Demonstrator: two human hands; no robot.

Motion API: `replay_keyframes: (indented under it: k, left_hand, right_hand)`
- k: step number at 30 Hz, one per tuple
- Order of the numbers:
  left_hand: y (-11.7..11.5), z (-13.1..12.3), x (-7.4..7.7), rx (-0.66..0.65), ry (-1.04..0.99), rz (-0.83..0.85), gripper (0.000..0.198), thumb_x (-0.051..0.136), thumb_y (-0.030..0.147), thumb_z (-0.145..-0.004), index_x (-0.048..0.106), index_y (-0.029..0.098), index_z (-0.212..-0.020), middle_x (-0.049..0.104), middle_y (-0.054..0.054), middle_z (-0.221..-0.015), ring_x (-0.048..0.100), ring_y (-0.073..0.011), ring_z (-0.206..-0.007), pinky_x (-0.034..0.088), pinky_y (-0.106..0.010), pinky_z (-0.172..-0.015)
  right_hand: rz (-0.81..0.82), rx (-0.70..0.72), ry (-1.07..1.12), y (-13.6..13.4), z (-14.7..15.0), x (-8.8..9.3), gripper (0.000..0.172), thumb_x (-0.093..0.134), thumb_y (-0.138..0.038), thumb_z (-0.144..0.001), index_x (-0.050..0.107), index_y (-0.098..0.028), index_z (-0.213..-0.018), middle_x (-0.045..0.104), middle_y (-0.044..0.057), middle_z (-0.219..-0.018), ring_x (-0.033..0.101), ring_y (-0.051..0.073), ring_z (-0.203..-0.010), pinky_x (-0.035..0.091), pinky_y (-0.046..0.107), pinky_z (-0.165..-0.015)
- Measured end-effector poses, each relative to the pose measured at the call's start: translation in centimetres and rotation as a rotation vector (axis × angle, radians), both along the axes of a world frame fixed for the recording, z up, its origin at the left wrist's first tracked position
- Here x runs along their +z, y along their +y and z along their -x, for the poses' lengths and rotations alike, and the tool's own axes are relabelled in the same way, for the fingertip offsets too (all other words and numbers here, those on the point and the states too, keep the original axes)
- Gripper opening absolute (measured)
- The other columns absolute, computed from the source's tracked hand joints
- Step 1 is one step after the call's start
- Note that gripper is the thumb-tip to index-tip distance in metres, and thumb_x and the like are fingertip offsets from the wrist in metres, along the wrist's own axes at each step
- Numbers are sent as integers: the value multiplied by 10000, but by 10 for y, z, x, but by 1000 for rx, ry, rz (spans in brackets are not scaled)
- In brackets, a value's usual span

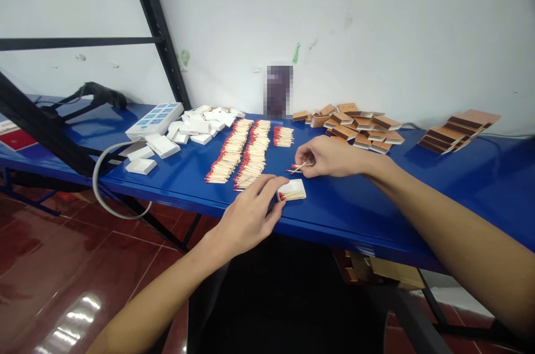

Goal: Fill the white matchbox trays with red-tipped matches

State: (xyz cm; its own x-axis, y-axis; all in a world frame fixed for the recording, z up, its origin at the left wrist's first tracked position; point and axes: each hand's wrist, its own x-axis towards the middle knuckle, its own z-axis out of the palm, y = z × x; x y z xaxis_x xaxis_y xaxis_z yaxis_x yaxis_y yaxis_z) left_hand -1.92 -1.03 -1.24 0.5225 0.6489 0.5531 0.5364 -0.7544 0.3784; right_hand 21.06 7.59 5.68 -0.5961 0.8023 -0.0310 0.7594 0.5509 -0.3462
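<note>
My left hand (pixel 254 212) grips a white matchbox tray (pixel 296 185) by its left end, near the table's front edge. Several red-tipped matches (pixel 293 195) lie along the near side of that tray. Just behind and to the right, my right hand (pixel 320 157) is closed in a pinch on a few matches (pixel 299 168), their red heads pointing left. Two long rows of matches (pixel 256 150) stretch away beyond my left hand. A smaller bunch of matches (pixel 283 136) lies to the right of those rows.
White empty trays (pixel 200 124) are heaped at the back left, near a white box with blue labels (pixel 156 119). Orange-brown matchbox sleeves (pixel 355 122) are piled at the back right, with a stack of sleeves (pixel 457 130) farther right. A black shelf post (pixel 161 30) rises at the left.
</note>
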Motion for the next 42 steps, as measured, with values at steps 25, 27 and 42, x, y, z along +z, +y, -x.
replay_keyframes:
  k: [25,27,42]
  left_hand:
    - [2,1,-3,32,-19,51,480,540,224,-940,372,215,-1389,593,-93,-1258,611,-220,-1107,519,-388,-967]
    - [2,1,-2,34,-10,43,461,538,225,-941,390,207,-1377,601,-92,-1232,612,-222,-1102,520,-388,-963]
    - [2,0,-2,10,-34,12,348,548,201,-938,494,191,-1281,613,-77,-1164,618,-195,-1041,526,-347,-931]
  right_hand:
    - [-94,199,-20,-38,24,12,161,654,-289,-813,778,-204,-868,724,33,-734,616,147,-671,383,246,-593]
    - [-96,193,-1,-39,24,12,165,663,-307,-815,777,-203,-872,720,29,-726,617,144,-665,375,239,-578]
    - [-92,247,-34,-43,26,15,152,638,-288,-841,772,-215,-846,733,24,-753,635,144,-660,411,242,-607]
